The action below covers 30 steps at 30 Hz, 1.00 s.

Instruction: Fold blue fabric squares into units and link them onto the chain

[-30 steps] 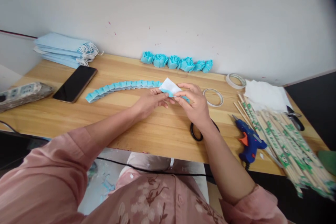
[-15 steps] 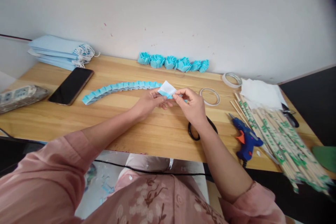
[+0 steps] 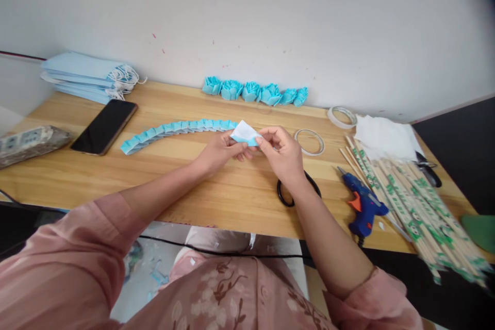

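Note:
A small white and light blue folded piece of fabric (image 3: pixel 244 130) is held up between my two hands above the table. My left hand (image 3: pixel 226 148) pinches its lower left side, thumb in front. At the right corner, my right hand (image 3: pixel 281 150) grips it between thumb and fingers. The blue lower edge is folded up over the white face. Behind my left hand, a long curved row of folded blue pieces (image 3: pixel 174 129) lies on the table. Scissors with black handles (image 3: pixel 284 195) lie partly hidden beneath my right forearm.
Several blue fabric flowers (image 3: pixel 252 92) line the wall. A stack of face masks (image 3: pixel 85 75), a phone (image 3: pixel 104 128) and a power strip (image 3: pixel 33 144) lie left. Tape rolls (image 3: pixel 309 143), a blue glue gun (image 3: pixel 363 203), wrapped chopsticks (image 3: pixel 413 206) and white sheets (image 3: pixel 386 136) lie right.
The fabric piece has turned slightly and its blue folded edge now shows wider toward the right. My right fingers have shifted a little at its corner.

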Motion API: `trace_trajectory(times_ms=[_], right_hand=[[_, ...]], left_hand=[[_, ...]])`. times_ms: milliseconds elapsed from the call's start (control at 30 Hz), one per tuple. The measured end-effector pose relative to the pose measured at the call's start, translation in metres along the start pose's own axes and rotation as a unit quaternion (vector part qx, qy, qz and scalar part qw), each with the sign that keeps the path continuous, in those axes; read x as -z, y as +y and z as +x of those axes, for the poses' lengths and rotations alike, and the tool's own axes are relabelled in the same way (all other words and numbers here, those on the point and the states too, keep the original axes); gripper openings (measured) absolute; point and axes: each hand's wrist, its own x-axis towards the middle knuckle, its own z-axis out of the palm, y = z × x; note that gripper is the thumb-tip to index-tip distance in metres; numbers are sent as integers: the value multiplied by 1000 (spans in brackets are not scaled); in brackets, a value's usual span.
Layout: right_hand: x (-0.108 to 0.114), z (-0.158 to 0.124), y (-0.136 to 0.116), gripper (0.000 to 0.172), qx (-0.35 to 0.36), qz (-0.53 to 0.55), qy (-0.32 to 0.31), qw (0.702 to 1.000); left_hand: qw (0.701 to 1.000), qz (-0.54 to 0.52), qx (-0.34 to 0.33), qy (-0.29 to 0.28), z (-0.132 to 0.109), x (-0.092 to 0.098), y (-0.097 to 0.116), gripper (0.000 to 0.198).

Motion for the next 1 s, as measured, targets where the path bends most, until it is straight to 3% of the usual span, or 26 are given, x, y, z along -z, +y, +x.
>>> trace_trajectory(times_ms=[167, 400, 600, 800, 1000], right_hand=[[5, 3, 1, 34, -24, 55, 9, 998], [-1, 2, 0, 50, -16, 48, -80, 996], [-6, 1, 4, 39, -42, 81, -103, 990], [-6, 1, 7, 37, -33, 89, -89, 992], [-4, 3, 6, 42, -38, 114, -68, 990]], left_hand=[[1000, 8, -6, 9, 0, 1, 3, 25], [999, 44, -28, 16, 1, 1, -1, 22], [994, 17, -70, 79, 2, 3, 0, 46], [1000, -8, -7, 26, 0, 2, 3, 36], [999, 34, 3, 23, -2, 2, 7, 37]])
